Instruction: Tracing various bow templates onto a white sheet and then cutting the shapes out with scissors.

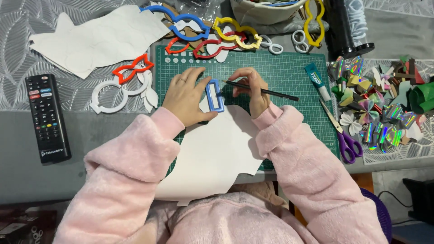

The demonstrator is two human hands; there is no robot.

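Head view: tracing step was in hand, judged from the pose. Blue rectangular template was pinned flat on the white card sheet by the left hand, fingers spread, thumb and forefinger bracketing the frame's left side. Black pencil was pinched by the right hand, fingers pressed together round the shaft, tip brought against the template's upper right corner. Card sheet lay on the green cutting mat, near edge overhanging the worktop toward the lap.

Next move, as a judgement: the outline would need to be followed round with the template held dead still; any slip under the left hand would smear the line. Pencil angle looked shallow, so the tip would need to be kept tight to the edge.

Elsewhere: purple-handled scissors and a glue tube were lying at the mat's right edge; a pile of shiny paper flowers right of that; coloured outline templates far of the mat; a remote control at left.

Hidden or unclear: pencil tip was masked by the fingers, so contact with the card could not be confirmed. Any line already drawn could not be made out on the white card. Near part of the sheet was covered by the pink sleeves. Far containers were cut off by the frame.
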